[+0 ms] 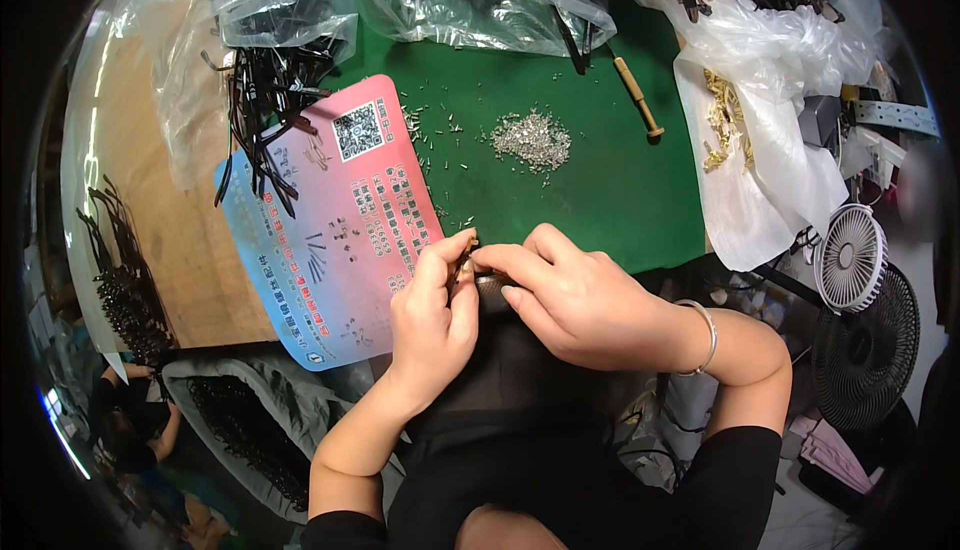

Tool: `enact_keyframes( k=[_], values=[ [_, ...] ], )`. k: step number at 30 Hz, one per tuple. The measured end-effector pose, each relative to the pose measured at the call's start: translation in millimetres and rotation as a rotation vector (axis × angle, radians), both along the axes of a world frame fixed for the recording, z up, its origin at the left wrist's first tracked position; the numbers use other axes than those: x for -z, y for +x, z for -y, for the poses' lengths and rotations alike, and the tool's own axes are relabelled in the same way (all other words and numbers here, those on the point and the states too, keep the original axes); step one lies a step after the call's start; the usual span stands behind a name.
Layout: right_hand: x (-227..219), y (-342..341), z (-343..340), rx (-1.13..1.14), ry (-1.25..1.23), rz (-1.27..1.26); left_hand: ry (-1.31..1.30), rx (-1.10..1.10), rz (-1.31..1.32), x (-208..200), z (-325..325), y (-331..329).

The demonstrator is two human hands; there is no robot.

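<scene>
At the near edge of the green mat both hands meet, fingertips nearly touching. Between thumb and fingers, my left hand pinches a small gold-and-dark piece, mostly covered by the fingers. My right hand, with a bracelet at the wrist, is closed beside it; whatever its fingertips hold is hidden. A ridged metal thing shows just under the right fingers. Farther off on the mat lies a pile of tiny silver screw-like parts, with more scattered to its left.
A brass-handled screwdriver lies at the mat's far right. Dark eyeglass temples rest on a pink-and-blue printed sheet. Gold parts sit on white wrapping. Plastic bags line the back; fans stand right.
</scene>
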State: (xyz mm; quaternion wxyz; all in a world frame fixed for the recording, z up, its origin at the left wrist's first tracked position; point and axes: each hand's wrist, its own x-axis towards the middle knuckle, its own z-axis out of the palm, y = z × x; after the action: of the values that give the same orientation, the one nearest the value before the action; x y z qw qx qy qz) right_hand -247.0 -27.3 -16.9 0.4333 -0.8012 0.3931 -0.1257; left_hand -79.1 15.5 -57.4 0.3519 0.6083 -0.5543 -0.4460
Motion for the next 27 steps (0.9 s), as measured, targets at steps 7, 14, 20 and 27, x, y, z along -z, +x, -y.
enact_keyframes(
  k=[7,14,20,27],
  values=[
    [3,0,-3,0.033,-0.01,-0.01,-0.02,0.005,0.05,0,2,-3],
    [-5,5,-1,0.013,0.033,-0.101,-0.068,-0.014,0.134,4,0,-5],
    [8,4,9,0.102,0.402,0.107,-0.111,-0.019,0.174,5,1,-7],
    [2,10,14,0.042,0.511,-0.104,-0.106,0.014,0.18,6,3,-2]
  ],
)
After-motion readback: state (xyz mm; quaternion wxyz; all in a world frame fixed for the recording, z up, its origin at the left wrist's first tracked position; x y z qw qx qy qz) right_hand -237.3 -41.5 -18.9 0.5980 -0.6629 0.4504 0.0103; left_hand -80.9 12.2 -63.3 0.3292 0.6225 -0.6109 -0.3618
